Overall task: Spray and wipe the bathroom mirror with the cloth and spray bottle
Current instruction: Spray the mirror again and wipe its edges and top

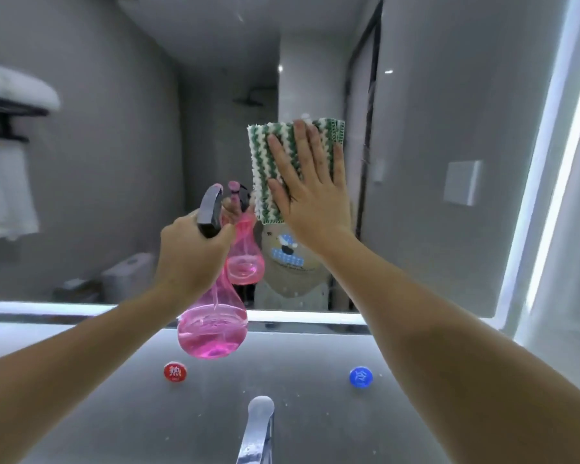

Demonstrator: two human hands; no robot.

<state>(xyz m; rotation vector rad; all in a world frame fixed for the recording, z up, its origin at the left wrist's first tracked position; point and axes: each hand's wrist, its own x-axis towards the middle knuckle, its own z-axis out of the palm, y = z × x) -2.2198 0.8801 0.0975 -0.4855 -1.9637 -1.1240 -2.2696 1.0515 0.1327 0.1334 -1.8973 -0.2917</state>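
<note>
The large bathroom mirror [114, 162] with a lit edge fills the wall ahead. My right hand [310, 192] lies flat, fingers spread, and presses a green-and-white striped cloth [265, 155] against the glass near the middle. My left hand [190, 259] grips the neck and grey trigger head of a pink see-through spray bottle [213, 333], part full of pink liquid, held upright just left of the cloth, close to the mirror. The bottle's reflection shows right behind it.
Below the mirror runs a grey counter [81, 413] with a red hot-water cap [175, 372], a blue cold-water cap [361, 377] and a chrome tap [257, 430] in the middle. Reflected in the glass are white towels on a black rack [10, 105] and a toilet.
</note>
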